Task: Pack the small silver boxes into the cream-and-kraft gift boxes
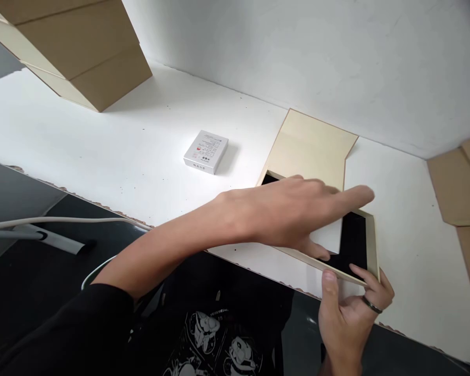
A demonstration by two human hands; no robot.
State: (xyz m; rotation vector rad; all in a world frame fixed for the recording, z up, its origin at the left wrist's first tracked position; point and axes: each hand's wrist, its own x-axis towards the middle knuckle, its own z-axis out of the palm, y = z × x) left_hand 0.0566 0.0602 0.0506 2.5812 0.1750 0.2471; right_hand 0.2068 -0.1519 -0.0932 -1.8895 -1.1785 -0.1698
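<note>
A cream box [372,250] with a black lining lies near the table's front edge, its lid flap [311,149] folded back towards the wall. Inside it is a smaller white box [331,237], mostly covered by my left hand [293,211]. My left thumb presses that white box's near side while the index finger points out to the right; the other fingertips are hidden behind the hand. With thumb and fingers my right hand [348,313] grips the cream box's near right corner, and a dark ring shows on one finger.
A small silver-white printed box [206,150] stands on the white table [152,136], left of the cream box. Stacked brown boxes [82,52] rise at the far left, and more brown cardboard [456,183] lies at the right edge. A wall [317,62] borders the back.
</note>
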